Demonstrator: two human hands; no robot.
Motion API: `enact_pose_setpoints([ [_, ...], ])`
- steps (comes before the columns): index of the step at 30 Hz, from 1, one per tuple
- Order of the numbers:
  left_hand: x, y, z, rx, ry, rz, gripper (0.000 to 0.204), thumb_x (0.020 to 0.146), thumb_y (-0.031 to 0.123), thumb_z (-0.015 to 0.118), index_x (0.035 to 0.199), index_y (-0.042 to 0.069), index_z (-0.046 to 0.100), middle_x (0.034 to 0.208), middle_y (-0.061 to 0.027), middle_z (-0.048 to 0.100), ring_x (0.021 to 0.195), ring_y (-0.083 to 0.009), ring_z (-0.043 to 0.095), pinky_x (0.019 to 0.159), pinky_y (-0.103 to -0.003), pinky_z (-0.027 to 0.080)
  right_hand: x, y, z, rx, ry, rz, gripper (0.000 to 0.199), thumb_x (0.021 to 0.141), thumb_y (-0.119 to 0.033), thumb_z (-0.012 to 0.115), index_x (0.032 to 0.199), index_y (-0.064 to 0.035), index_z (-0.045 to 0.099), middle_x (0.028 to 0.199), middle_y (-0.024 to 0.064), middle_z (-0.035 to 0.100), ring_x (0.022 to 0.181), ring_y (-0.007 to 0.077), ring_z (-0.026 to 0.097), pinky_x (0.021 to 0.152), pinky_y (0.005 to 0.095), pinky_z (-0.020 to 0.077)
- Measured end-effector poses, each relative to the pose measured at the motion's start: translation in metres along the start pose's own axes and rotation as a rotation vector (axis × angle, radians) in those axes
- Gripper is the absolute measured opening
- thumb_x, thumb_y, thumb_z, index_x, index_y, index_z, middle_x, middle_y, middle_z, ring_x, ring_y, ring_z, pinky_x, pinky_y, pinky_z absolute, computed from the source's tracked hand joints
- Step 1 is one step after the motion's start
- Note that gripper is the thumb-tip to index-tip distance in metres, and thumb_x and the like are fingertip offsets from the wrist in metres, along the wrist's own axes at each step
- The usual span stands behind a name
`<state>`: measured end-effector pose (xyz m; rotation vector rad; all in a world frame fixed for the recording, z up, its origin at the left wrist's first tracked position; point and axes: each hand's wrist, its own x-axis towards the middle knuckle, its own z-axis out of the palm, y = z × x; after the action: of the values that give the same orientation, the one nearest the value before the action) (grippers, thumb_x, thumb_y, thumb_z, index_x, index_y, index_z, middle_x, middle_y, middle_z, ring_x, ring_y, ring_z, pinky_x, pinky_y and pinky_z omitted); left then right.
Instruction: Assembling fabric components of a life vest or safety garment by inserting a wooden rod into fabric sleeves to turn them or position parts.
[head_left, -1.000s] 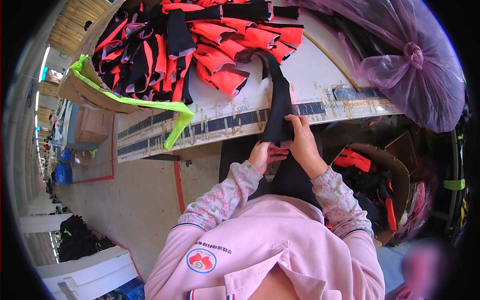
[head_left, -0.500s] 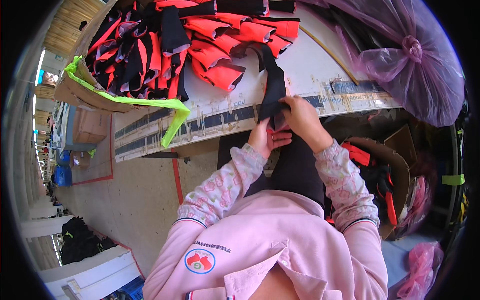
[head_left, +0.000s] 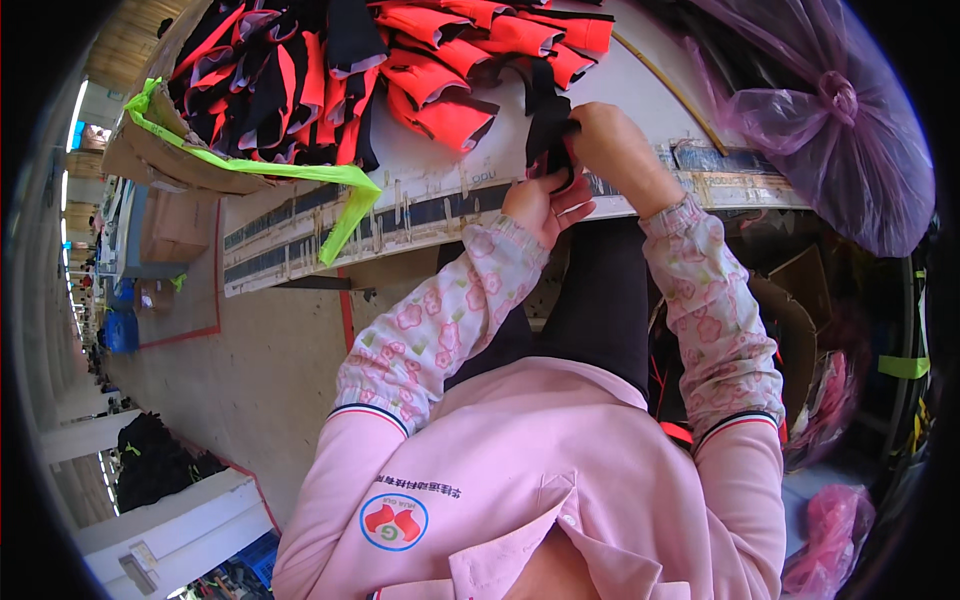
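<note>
Both hands are at the near edge of the white table, working on a black fabric piece [head_left: 546, 118] with some red showing at its lower end. My right hand [head_left: 618, 150] pinches the fabric from the right, its fingertips partly hidden behind the cloth. Below it, my left hand [head_left: 535, 208] grips the lower end with the thumb, its other fingers curled toward the right. The far end of the piece reaches back to a pile of orange-red and black fabric pieces [head_left: 435, 90] on the table.
At the left, a cardboard box [head_left: 150, 160] edged with a bright yellow-green strip [head_left: 345, 215] holds more such pieces. A wooden stick [head_left: 670, 90] lies on the white table [head_left: 455, 200]. A tied purple plastic bag [head_left: 840, 150] rests at the right. Below the table stands another carton [head_left: 795, 320].
Both hands have moved farther over the table with the black fabric, which is now more bunched and folded. The view has shifted slightly.
</note>
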<state>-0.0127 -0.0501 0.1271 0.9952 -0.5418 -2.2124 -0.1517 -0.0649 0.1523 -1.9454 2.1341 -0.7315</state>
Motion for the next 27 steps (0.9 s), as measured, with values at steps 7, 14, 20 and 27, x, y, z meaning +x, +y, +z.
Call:
enact_pose_setpoints([
  [7,0.000,0.015,0.009,0.041,-0.055,-0.023,0.027,0.090,0.008,0.036,0.116,0.005,0.044,0.100,-0.0136,0.060,0.090,-0.0280,0.062,0.082,-0.050,0.049,0.019,-0.004,-0.014,-0.016,0.028,-0.022,0.018,0.077,-0.011,0.053,0.085,-0.0016,0.065,0.083,0.0217,0.061,0.081,0.0393,0.058,0.070,0.0431,0.0470],
  [14,-0.002,0.014,0.009,0.088,-0.024,-0.042,0.027,0.091,0.012,0.034,0.114,0.003,0.044,0.103,-0.0202,0.058,0.090,-0.0310,0.061,0.082,-0.050,0.049,0.024,0.001,-0.012,0.007,-0.066,-0.025,0.019,0.071,-0.009,0.052,0.085,-0.0049,0.065,0.082,0.0184,0.063,0.079,0.0349,0.061,0.070,0.0423,0.0491],
  [20,0.007,0.017,0.007,0.139,-0.053,-0.125,0.028,0.092,0.020,0.033,0.113,0.006,0.045,0.102,-0.0192,0.059,0.084,-0.0306,0.061,0.080,-0.047,0.050,0.032,0.007,-0.016,0.002,-0.030,-0.110,0.022,0.071,-0.008,0.053,0.089,-0.0072,0.066,0.080,0.0181,0.063,0.076,0.0332,0.062,0.068,0.0408,0.0498],
  [27,0.006,0.033,0.016,0.403,0.005,0.026,0.062,0.069,0.057,0.068,0.105,0.010,0.050,0.089,-0.0060,0.048,0.071,-0.0279,0.060,0.063,-0.041,0.052,0.048,0.009,-0.024,0.005,-0.046,-0.137,0.022,0.071,-0.005,0.054,0.090,-0.0030,0.066,0.074,0.0192,0.062,0.067,0.0340,0.060,0.060,0.0387,0.0482],
])
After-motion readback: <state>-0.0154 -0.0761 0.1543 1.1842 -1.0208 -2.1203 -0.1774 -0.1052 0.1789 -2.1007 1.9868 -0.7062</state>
